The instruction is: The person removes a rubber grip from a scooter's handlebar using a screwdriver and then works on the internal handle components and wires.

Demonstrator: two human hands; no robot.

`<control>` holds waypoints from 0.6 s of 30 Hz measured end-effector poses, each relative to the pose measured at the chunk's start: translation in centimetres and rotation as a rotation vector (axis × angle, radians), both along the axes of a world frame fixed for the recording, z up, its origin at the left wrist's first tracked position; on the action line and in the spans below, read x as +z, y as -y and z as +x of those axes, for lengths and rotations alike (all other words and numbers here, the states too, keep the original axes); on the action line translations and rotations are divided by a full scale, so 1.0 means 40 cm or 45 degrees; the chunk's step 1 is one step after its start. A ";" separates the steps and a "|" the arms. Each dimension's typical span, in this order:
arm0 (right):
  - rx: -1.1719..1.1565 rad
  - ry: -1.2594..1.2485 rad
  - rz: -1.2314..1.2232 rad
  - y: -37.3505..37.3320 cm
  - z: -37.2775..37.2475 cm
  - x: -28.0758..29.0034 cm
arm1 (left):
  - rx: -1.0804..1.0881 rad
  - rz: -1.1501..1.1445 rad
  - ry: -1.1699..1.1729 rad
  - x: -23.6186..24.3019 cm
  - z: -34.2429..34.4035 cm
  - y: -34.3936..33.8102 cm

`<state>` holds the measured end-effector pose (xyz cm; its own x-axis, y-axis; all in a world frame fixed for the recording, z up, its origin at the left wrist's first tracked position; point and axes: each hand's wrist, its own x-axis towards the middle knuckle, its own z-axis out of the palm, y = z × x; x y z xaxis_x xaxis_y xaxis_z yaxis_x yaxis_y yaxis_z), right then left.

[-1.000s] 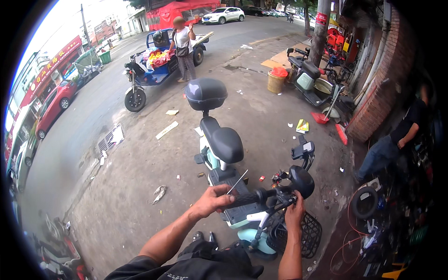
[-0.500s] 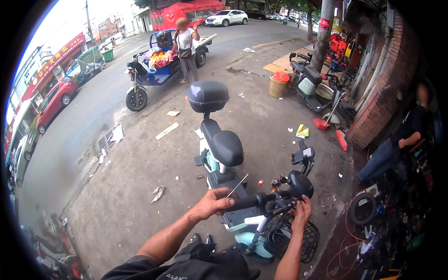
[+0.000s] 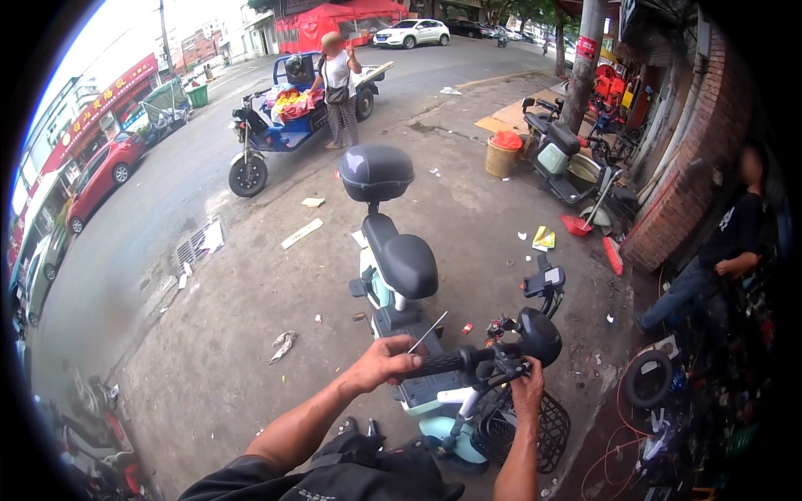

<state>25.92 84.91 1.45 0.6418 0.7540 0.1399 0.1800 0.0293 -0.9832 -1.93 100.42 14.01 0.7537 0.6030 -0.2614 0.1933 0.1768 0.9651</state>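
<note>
A light teal and white electric scooter (image 3: 411,265) with a black seat and a black top box (image 3: 375,174) stands in front of me. My left hand (image 3: 383,366) is closed round the end of its black handlebar grip (image 3: 441,364). A thin metal rod (image 3: 429,332), like a screwdriver shaft, sticks up from between that hand's thumb and fingers. My right hand (image 3: 528,386) has its fingers bent together at the middle of the handlebar, beside the round black headlight housing (image 3: 540,336). What those fingertips grip is hidden. A black wire basket (image 3: 553,434) hangs below the right hand.
A person (image 3: 338,88) stands by a blue cargo tricycle (image 3: 292,134) at the roadside. Another person (image 3: 727,238) is at the right, near a loose tyre (image 3: 649,377) and cables. A parked scooter (image 3: 555,159), a bucket (image 3: 501,157) and a broom (image 3: 612,255) are by the brick wall.
My right hand has shifted slightly down and left at the handlebar's middle. The left hand keeps its hold on the grip and rod. The whole view has shifted slightly.
</note>
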 end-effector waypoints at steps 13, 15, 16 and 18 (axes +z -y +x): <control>-0.446 0.796 -0.179 -0.022 -0.047 0.012 | 0.005 -0.027 0.017 0.003 0.000 0.002; -0.446 0.771 -0.139 -0.015 -0.045 -0.002 | -0.002 -0.028 0.020 -0.001 -0.001 0.001; -0.417 0.692 -0.086 -0.011 -0.042 -0.007 | -0.009 -0.027 0.025 -0.003 0.000 -0.001; -0.357 0.534 0.021 0.002 -0.033 -0.019 | -0.006 -0.028 0.057 -0.003 0.004 0.000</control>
